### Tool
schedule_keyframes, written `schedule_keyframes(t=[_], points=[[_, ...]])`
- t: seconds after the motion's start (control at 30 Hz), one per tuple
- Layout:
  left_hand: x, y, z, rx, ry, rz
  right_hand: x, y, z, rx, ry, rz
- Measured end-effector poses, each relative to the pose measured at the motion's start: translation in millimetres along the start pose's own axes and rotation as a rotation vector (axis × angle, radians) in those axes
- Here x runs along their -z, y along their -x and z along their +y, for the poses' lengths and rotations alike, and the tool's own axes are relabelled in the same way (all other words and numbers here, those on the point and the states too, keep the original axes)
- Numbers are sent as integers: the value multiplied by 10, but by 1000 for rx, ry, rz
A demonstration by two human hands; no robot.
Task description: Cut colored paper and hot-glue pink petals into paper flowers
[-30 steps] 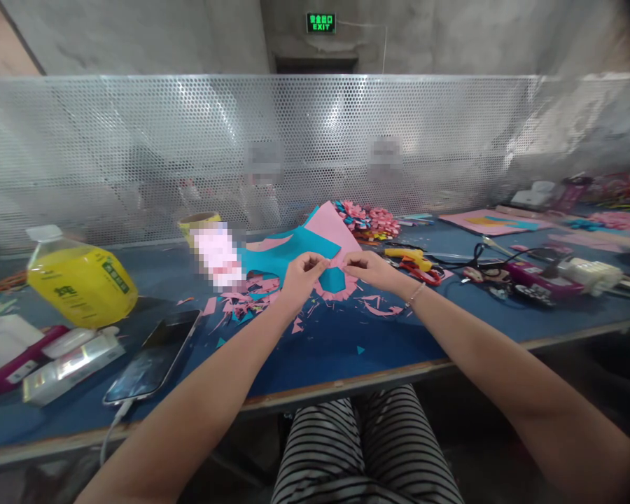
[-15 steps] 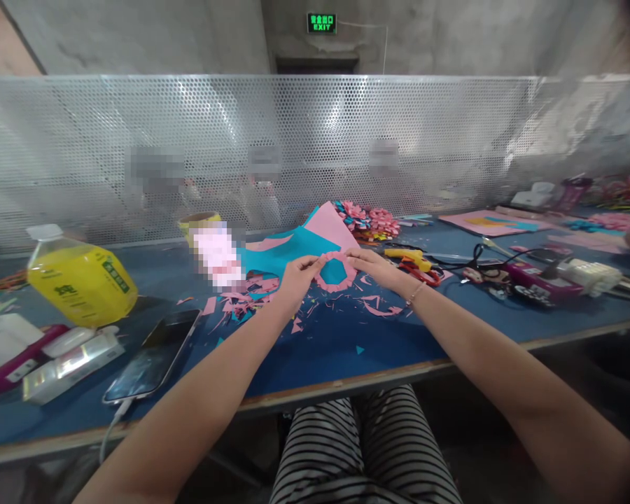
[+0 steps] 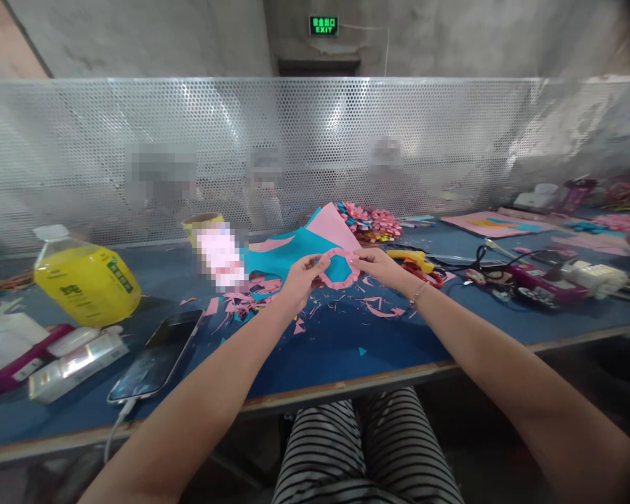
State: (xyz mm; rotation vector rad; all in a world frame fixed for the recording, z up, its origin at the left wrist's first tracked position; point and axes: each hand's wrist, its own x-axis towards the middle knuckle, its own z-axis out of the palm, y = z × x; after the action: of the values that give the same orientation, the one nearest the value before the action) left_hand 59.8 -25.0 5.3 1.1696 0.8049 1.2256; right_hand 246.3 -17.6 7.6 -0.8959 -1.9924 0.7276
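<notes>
Between my two hands is a round piece with a pleated pink rim and a blue middle, a pink-edged disc (image 3: pixel 339 269). My left hand (image 3: pixel 305 274) pinches its left edge, and my right hand (image 3: pixel 374 262) pinches the upper right edge. Behind it lie blue sheets (image 3: pixel 278 257) and a pink sheet (image 3: pixel 332 227). Pink and blue scraps (image 3: pixel 249 297) are strewn beside my left hand. Close to my right wrist are yellow-handled scissors (image 3: pixel 412 260) and a red-handled tool (image 3: pixel 424 276), partly hidden by the wrist.
A yellow liquid jug (image 3: pixel 92 287), a phone (image 3: pixel 157 357) on a cable and a small box (image 3: pixel 78 365) stand at left. Pink and blue flowers (image 3: pixel 381 224) lie at the back. A purple device (image 3: pixel 546 285) with cords sits right. A perforated metal screen (image 3: pixel 315 154) closes the far side.
The whole view has shifted slightly. Both hands keep their grip on the disc, which looks turned only a little, if at all.
</notes>
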Motion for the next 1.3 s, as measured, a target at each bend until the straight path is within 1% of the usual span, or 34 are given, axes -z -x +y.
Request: schedule_keyframes(t=[0.1,0.23,0.33,0.47,0.6,0.73,0.9,0.97,1.07,1.2,1.3], points=[[14,-18,-29,-28,-27,-19,1,-11,19,26,22,61],[26,-42,-57,-59,-35,23,-17,-23,30,-3,-6,102],[36,-55,-60,-77,-51,62,-24,-22,27,-61,-29,91],[54,-66,-61,-84,-55,80,-14,-8,13,-113,-66,54],[66,-59,-68,-79,-94,71,-16,-1,19,-71,-95,3],[45,-28,-51,-99,-188,98,-24,-7,57,-43,-73,8],[21,1,-26,-121,-117,75,-19,1,61,-38,-112,3],[29,-4,-28,-126,-92,66,-27,11,35,-45,-162,-17],[53,-26,-38,-152,-76,78,-59,20,-2,-94,-216,-43],[79,-53,-51,-204,-99,99,-107,9,-3,-123,-243,-23],[79,-59,-59,-168,-111,83,-105,-4,8,-118,-217,-11]])
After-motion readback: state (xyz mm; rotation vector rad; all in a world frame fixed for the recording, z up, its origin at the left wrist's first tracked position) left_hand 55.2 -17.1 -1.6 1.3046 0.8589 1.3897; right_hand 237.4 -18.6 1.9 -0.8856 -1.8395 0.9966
